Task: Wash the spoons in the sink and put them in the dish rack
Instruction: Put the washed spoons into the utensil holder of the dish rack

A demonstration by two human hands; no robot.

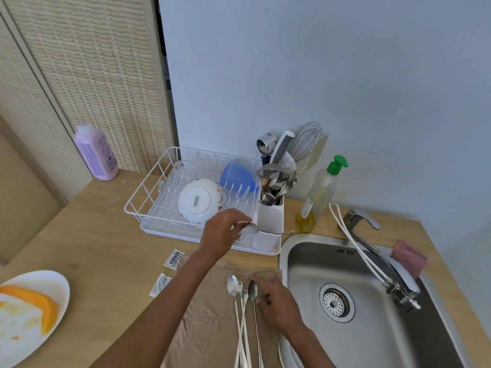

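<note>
We saw three spoons (233,284), long-handled and steel, lying close together just left of the sink (305,261), bowls up and pointing away from us, handles crossing toward the near edge. The one nearest the sink looked darkest. A fourth spoon (252,228) was pinched by the fingers of the left hand (220,232), roughly level, its handle reaching toward the sink's far left corner. The white wire dish rack (138,205) stood on the desk (106,235), left of the sink and farther back.
</note>
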